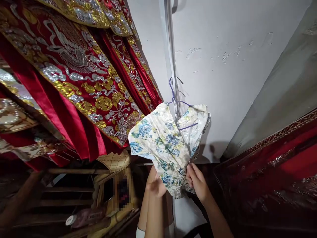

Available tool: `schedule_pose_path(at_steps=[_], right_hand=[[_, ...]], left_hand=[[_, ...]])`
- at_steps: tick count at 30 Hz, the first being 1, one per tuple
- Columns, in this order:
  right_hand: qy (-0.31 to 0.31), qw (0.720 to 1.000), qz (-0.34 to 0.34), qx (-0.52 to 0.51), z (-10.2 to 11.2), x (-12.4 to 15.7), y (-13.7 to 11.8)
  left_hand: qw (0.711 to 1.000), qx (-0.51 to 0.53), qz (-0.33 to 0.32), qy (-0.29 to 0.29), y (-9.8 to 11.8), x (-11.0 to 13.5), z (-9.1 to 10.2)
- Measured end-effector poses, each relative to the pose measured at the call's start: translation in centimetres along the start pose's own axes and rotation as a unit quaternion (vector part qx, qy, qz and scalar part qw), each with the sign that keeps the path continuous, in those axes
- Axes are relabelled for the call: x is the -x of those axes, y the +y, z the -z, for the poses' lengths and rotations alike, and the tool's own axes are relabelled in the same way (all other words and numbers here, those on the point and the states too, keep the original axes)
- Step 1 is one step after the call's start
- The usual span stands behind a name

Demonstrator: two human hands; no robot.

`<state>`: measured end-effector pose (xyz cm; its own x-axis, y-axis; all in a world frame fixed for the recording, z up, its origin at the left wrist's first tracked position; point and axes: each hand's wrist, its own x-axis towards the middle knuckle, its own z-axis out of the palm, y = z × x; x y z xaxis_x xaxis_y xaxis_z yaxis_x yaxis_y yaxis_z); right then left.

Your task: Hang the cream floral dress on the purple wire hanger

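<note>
A cream floral blouse [170, 142] with blue flowers, short sleeves and a crossed front hangs on a thin purple wire hanger [172, 98]. Its lower part is gathered between my hands. My right hand [197, 181] is closed, pinching the cloth at the blouse's right edge near the waist. On the other side, my left hand [158, 185] lies against the lower left of the blouse with the palm partly showing. Its fingers go behind the fabric, so whether they grip is hidden.
A pale vertical pole [169, 46] runs behind the hanger along a white wall [223, 79]. Red sequined embroidered garments [99, 89] hang at left. Below them are a bamboo chair [119, 178] and a bottle with a white cap [85, 218]. Dark red panelling [279, 178] stands at right.
</note>
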<state>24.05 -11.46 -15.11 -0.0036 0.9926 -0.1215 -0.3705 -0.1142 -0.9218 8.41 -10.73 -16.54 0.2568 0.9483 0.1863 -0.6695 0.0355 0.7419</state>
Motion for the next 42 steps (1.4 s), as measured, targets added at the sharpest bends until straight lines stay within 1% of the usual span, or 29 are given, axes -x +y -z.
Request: schedule_pose_path(at_steps=[1,3,4,5,7,10,12,14,16,18,20,21,23,24,25,26,27,29,30,32,34,36,39,42], right_hand=[[0.007,1.0,0.0,0.019,0.0,-0.2,0.1],[0.035,0.998,0.01,0.059,-0.1,-0.8,0.2],[0.049,0.995,0.021,0.079,-0.1,-1.0,0.2],[0.059,0.993,0.034,0.095,-0.1,-1.2,0.1],[0.059,0.991,0.059,0.105,-0.3,-1.6,-0.1],[0.059,0.992,0.088,0.068,-0.8,-1.7,-0.6],[0.074,0.993,0.09,0.037,-1.3,-1.7,-0.9],[0.084,0.994,0.068,0.01,-1.5,-1.6,-1.1],[0.09,0.994,0.053,-0.021,-1.3,-1.5,-1.1],[0.103,0.992,0.061,-0.048,-0.6,-1.1,-1.2],[0.113,0.989,0.075,-0.052,0.2,-0.5,-1.3],[0.116,0.989,0.079,-0.044,0.5,-0.2,-1.5],[0.119,0.989,0.079,-0.022,0.7,0.5,-1.8],[0.116,0.99,0.075,-0.011,0.5,0.8,-2.0],[0.108,0.992,0.067,0.0,0.2,1.1,-2.2],[0.094,0.994,0.06,0.013,-0.1,1.4,-2.3],[0.074,0.995,0.057,0.027,-0.6,1.6,-2.4],[0.03,0.995,0.064,0.064,-1.3,2.0,-2.4],[0.015,0.994,0.071,0.081,-1.5,2.2,-2.4],[-0.007,0.991,0.077,0.107,-1.6,2.4,-2.3],[-0.013,0.991,0.064,0.115,-1.5,2.4,-2.4],[-0.009,0.992,0.047,0.117,-1.4,2.4,-2.6],[0.01,0.993,0.031,0.113,-1.8,2.1,-3.0],[0.032,0.995,0.028,0.092,-2.5,1.3,-3.8]], left_hand=[[0.999,-0.024,0.022,0.037,0.6,0.4,0.2],[0.987,-0.089,0.069,0.114,1.6,0.8,0.1],[0.981,-0.107,0.085,0.141,1.9,0.9,-0.1],[0.977,-0.112,0.093,0.153,2.1,1.0,-0.4],[0.98,-0.095,0.093,0.149,2.2,1.1,-1.0],[0.982,-0.077,0.097,0.139,2.2,1.3,-1.3],[0.979,-0.076,0.104,0.157,2.2,1.4,-0.9],[0.975,-0.069,0.105,0.185,2.1,1.2,-0.2],[0.97,-0.061,0.101,0.211,1.8,0.7,0.5],[0.966,-0.061,0.074,0.241,1.4,0.0,0.9],[0.954,-0.081,-0.003,0.29,1.1,-0.6,0.8],[0.94,-0.102,-0.056,0.321,1.0,-0.7,0.5],[0.896,-0.173,-0.158,0.377,0.7,-0.6,-0.5],[0.875,-0.218,-0.19,0.387,0.5,-0.3,-1.1],[0.865,-0.263,-0.205,0.376,0.3,0.0,-1.7],[0.866,-0.303,-0.202,0.343,0.1,0.2,-2.4],[0.877,-0.331,-0.186,0.294,-0.3,0.5,-3.0],[0.908,-0.345,-0.13,0.199,-1.2,0.6,-3.8],[0.919,-0.338,-0.103,0.173,-1.7,0.5,-4.1],[0.931,-0.32,-0.076,0.159,-2.5,0.3,-4.4],[0.935,-0.316,-0.07,0.147,-3.0,0.1,-4.6],[0.933,-0.33,-0.073,0.122,-3.0,0.2,-4.8],[0.918,-0.379,-0.081,0.089,-2.4,0.6,-4.9],[0.898,-0.426,-0.088,0.07,-2.3,0.9,-4.4]])
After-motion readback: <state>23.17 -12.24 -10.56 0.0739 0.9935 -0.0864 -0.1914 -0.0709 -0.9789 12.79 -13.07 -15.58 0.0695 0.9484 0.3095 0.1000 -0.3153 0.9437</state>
